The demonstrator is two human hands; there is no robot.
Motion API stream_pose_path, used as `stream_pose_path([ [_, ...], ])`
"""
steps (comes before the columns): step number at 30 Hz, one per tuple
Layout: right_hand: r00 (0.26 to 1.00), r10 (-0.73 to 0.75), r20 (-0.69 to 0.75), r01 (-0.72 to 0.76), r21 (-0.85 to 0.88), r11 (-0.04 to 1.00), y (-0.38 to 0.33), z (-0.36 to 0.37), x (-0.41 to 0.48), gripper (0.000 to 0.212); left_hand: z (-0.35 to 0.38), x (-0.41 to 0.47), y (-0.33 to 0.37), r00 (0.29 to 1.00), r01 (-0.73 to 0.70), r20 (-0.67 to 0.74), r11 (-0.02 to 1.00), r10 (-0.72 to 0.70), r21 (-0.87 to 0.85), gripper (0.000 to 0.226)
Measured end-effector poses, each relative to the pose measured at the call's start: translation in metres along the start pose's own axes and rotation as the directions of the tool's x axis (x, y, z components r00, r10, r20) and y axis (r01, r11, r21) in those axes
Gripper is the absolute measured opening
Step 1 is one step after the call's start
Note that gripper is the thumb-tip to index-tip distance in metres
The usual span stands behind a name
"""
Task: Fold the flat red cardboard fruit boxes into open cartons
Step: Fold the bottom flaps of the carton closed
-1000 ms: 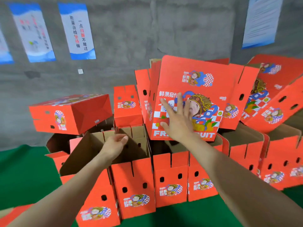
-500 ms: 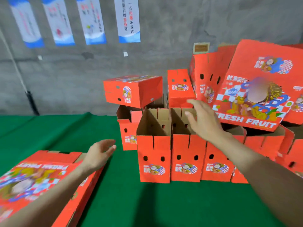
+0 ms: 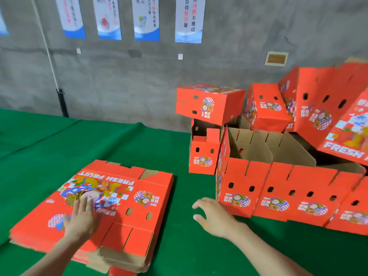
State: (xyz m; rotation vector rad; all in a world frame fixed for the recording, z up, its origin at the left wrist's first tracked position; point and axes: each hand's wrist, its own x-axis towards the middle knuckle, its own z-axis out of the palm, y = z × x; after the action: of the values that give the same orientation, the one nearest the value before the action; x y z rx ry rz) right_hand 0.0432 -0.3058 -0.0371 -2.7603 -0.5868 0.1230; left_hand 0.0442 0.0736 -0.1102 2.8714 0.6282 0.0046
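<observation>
Head view: we see the stack of flat boxes point(image 3: 119, 198) lying front-left on the green cloth point(image 3: 99, 140), print facing up, text upside down to us. The left hand point(image 3: 81, 218) rests flat on the top sheet, fingers straight, gripping nothing. The right hand point(image 3: 215, 218) hovers over bare cloth just right of the stack, fingers loosely spread, empty. Folded cartons point(image 3: 278, 192) stand right of it, some piled against the wall. We judge the stack's long axis runs roughly across us, slotted flaps at the near edge. The left hand is already on it, and the right must cross left to catch the right-hand edge.
</observation>
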Motion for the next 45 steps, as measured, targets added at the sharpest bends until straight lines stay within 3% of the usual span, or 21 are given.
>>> stream_pose_path([
  [4, 0.995, 0.089, 0.050, -0.090, 0.029, 0.995, -0.016, 0.022, 0.013, 0.036, 0.026, -0.018, 0.024, 0.936, -0.320, 0.193, 0.941, 0.295, 0.112, 0.055],
  [7, 0.984, 0.157, 0.090, -0.162, 0.058, 0.985, -0.026, 0.037, 0.023, 0.037, 0.043, -0.061, 0.043, 0.935, -0.349, 0.065, 0.937, 0.348, 0.005, 0.065],
  [9, 0.973, 0.203, 0.111, -0.213, 0.086, 0.973, -0.029, 0.048, 0.028, 0.037, 0.044, -0.074, 0.047, 0.905, -0.426, -0.069, 0.896, 0.421, -0.126, 0.050],
  [10, 0.967, 0.225, 0.124, -0.237, 0.098, 0.966, -0.030, 0.053, 0.030, 0.037, 0.045, -0.072, 0.048, 0.899, -0.435, -0.132, 0.888, 0.418, -0.151, 0.051],
  [11, 0.959, 0.251, 0.134, -0.267, 0.117, 0.957, -0.030, 0.058, 0.032, 0.038, 0.047, -0.068, 0.046, 0.912, -0.409, -0.105, 0.896, 0.396, -0.171, 0.059],
  [13, 0.935, 0.318, 0.159, -0.342, 0.157, 0.927, -0.032, 0.069, 0.035, 0.043, 0.051, -0.062, 0.040, 0.957, -0.289, 0.008, 0.954, 0.291, -0.076, 0.082],
  [15, 0.902, 0.385, 0.197, -0.422, 0.210, 0.882, -0.035, 0.082, 0.039, 0.047, 0.064, -0.057, 0.033, 0.958, -0.268, 0.104, 0.963, 0.267, -0.003, 0.097],
  [18, 0.836, 0.502, 0.221, -0.543, 0.466, 0.699, -0.041, 0.103, 0.044, 0.032, 0.074, -0.072, 0.035, 0.926, -0.358, 0.087, 0.928, 0.367, -0.104, 0.089],
  [20, 0.733, 0.648, 0.208, -0.560, 0.725, 0.401, -0.048, 0.107, 0.051, 0.022, 0.066, -0.081, 0.037, 0.928, -0.363, -0.029, 0.881, 0.372, -0.303, 0.098],
  [21, 0.651, 0.732, 0.199, -0.535, 0.804, 0.258, -0.050, 0.104, 0.056, 0.025, 0.058, -0.083, 0.036, 0.932, -0.359, -0.102, 0.849, 0.348, -0.387, 0.098],
  [22, 0.601, 0.784, 0.156, -0.483, 0.852, 0.201, -0.052, 0.097, 0.061, 0.028, 0.047, -0.084, 0.038, 0.933, -0.360, -0.184, 0.825, 0.310, -0.436, 0.094],
  [23, 0.599, 0.795, 0.093, -0.432, 0.874, 0.223, -0.054, 0.086, 0.065, 0.027, 0.036, -0.084, 0.040, 0.928, -0.360, -0.264, 0.809, 0.262, -0.464, 0.089],
  [29, 0.813, 0.539, -0.222, 0.057, 0.951, 0.305, -0.067, 0.005, 0.045, 0.009, -0.043, -0.065, 0.038, 0.890, -0.351, -0.448, 0.745, 0.079, -0.567, 0.095],
  [31, 0.820, 0.465, -0.334, 0.184, 0.923, 0.337, -0.056, -0.016, 0.020, 0.008, -0.069, -0.057, 0.034, 0.868, -0.341, -0.497, 0.730, 0.003, -0.592, 0.092],
  [34, 0.771, 0.468, -0.432, 0.287, 0.892, 0.350, -0.029, -0.041, -0.025, 0.015, -0.101, -0.042, 0.031, 0.830, -0.308, -0.544, 0.707, -0.128, -0.636, 0.088],
  [36, 0.727, 0.508, -0.462, 0.314, 0.881, 0.354, -0.007, -0.052, -0.057, 0.016, -0.121, -0.035, 0.036, 0.859, -0.320, -0.484, 0.561, -0.169, -0.763, 0.081],
  [37, 0.701, 0.531, -0.476, 0.315, 0.875, 0.368, 0.003, -0.055, -0.073, 0.015, -0.129, -0.034, 0.040, 0.911, -0.302, -0.386, 0.405, -0.145, -0.863, 0.074],
  [39, 0.645, 0.591, -0.485, 0.281, 0.869, 0.407, 0.025, -0.058, -0.101, 0.012, -0.136, -0.040, 0.054, 0.985, -0.156, -0.152, 0.042, 0.087, -0.987, 0.048],
  [40, 0.612, 0.626, -0.483, 0.260, 0.870, 0.418, 0.034, -0.060, -0.113, 0.014, -0.135, -0.046, 0.062, 0.969, -0.082, -0.095, -0.066, 0.230, -0.994, 0.034],
  [43, 0.526, 0.696, -0.488, 0.184, 0.865, 0.467, 0.050, -0.065, -0.142, 0.009, -0.125, -0.074, 0.091, 0.897, -0.039, -0.099, -0.147, 0.430, -0.988, 0.022],
  [45, 0.439, 0.719, -0.539, 0.096, 0.824, 0.559, 0.055, -0.070, -0.160, 0.035, -0.117, -0.097, 0.108, 0.880, -0.067, -0.144, -0.181, 0.453, -0.981, 0.023],
])
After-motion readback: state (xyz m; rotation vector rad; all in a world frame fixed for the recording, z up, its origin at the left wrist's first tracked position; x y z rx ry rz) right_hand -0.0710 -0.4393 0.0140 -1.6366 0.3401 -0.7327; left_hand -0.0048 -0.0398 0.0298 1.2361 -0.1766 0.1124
